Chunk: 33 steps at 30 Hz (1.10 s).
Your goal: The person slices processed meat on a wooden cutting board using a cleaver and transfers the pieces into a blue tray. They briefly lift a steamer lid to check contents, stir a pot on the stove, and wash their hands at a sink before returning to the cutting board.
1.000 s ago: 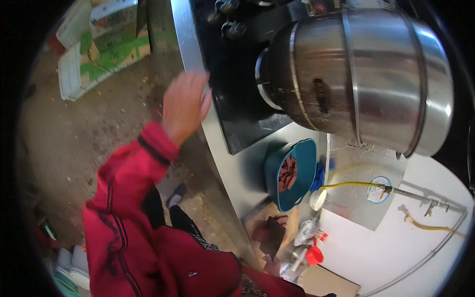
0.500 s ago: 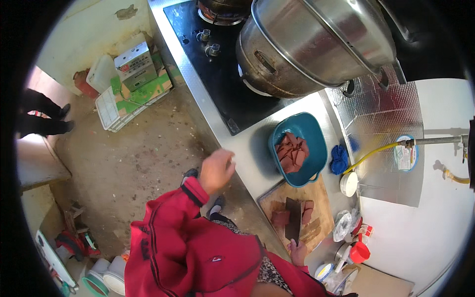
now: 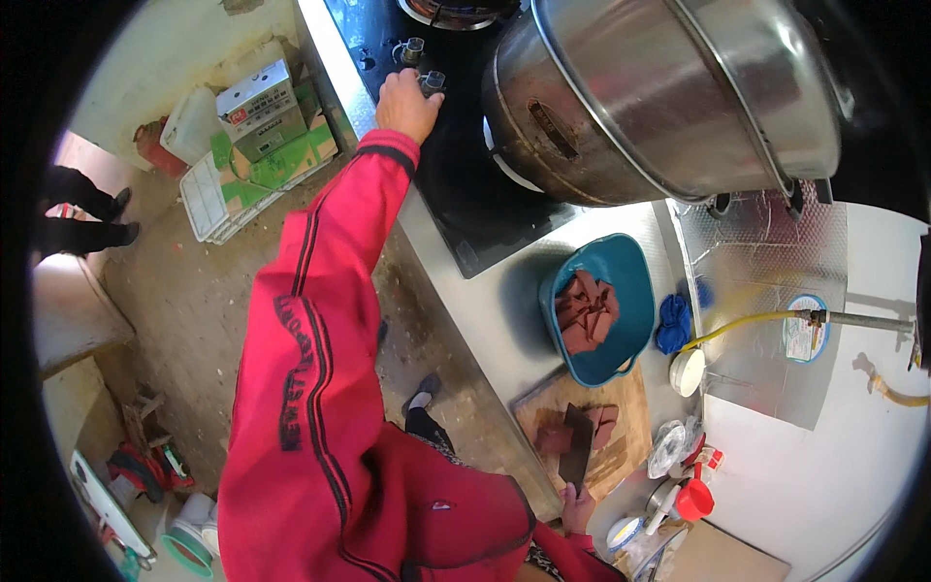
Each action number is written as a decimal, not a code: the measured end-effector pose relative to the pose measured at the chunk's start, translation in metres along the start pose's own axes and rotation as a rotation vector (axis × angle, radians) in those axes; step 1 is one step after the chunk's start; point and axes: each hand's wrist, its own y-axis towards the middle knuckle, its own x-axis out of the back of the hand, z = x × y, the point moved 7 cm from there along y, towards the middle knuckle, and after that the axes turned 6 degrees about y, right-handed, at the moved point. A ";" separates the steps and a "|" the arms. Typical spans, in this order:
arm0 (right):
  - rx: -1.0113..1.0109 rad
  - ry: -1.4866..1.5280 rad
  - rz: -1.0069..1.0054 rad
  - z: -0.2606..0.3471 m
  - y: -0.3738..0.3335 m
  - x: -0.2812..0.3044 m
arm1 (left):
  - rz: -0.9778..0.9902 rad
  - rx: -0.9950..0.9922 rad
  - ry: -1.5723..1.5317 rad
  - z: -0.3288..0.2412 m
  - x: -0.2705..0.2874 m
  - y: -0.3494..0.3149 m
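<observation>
My left hand (image 3: 405,105) reaches to the black gas stove (image 3: 446,194), its fingers closed at the nearer stove knob (image 3: 433,81). Another knob (image 3: 412,48) stands just beyond. My right hand (image 3: 578,510) grips the handle of a dark-bladed cleaver (image 3: 578,441). The blade lies over a wooden cutting board (image 3: 630,398), between dark red slices (image 3: 601,427) that look like meat or congealed blood. More such pieces (image 3: 587,310) fill part of a teal plastic basin (image 3: 643,291) beside the board. A large steel steamer pot (image 3: 659,107) stands on the stove.
A blue cloth (image 3: 673,324), a white bowl (image 3: 688,372) and a red ladle-like scoop (image 3: 694,500) lie along the wall side. A yellow hose (image 3: 747,325) runs to a pipe. Boxes (image 3: 260,112) stand on the floor at left; another person's legs (image 3: 87,209) show at far left.
My left hand has moved up and away from beside the counter to the stove knob. My right hand still holds the cleaver on the board. The view has shifted slightly.
</observation>
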 end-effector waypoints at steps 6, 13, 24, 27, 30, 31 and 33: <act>-0.077 0.125 -0.004 0.001 -0.003 -0.002 | 0.136 0.083 0.090 0.010 -0.036 0.025; 0.011 -0.034 0.040 0.002 -0.009 0.004 | 0.016 -0.048 0.021 0.013 -0.037 0.009; 0.071 -0.093 -0.046 0.022 0.000 0.015 | 1.063 -0.483 -0.423 -0.087 0.072 -0.362; -0.014 0.100 -0.047 0.019 -0.002 0.016 | 1.114 -0.927 -0.420 -0.161 0.096 -0.438; -0.037 0.215 -0.056 0.011 -0.010 0.021 | 1.198 -1.222 -0.351 -0.204 0.096 -0.500; -0.041 0.249 -0.054 0.013 -0.012 0.026 | 1.208 -1.338 -0.302 -0.214 0.095 -0.517; -0.036 0.319 -0.038 0.014 -0.013 0.038 | 1.128 -1.478 -0.185 -0.224 0.092 -0.546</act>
